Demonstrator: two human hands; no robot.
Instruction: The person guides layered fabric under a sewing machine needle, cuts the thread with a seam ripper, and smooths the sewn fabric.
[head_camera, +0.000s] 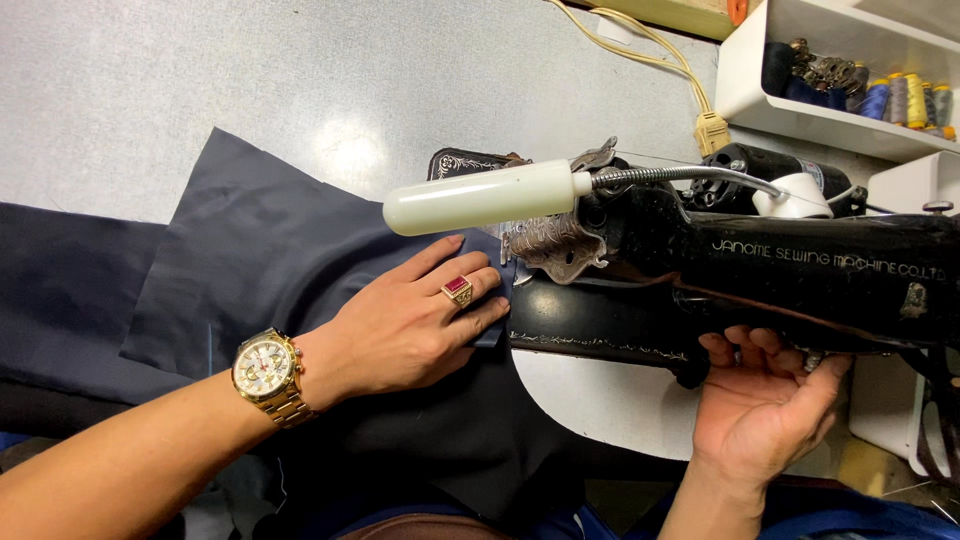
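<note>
Navy cloth (270, 270) wants the flat, spread left hand (415, 320) steady, right hand (765, 395) cupping machine (800, 275) at three o'clock

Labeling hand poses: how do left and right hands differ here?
The left hand lies palm down, flat on the dark fabric; the right hand is palm up, fingers curled under the black sewing machine. The left hand wears a ring and watch; the right hand shows neither. Both are bare.
</note>
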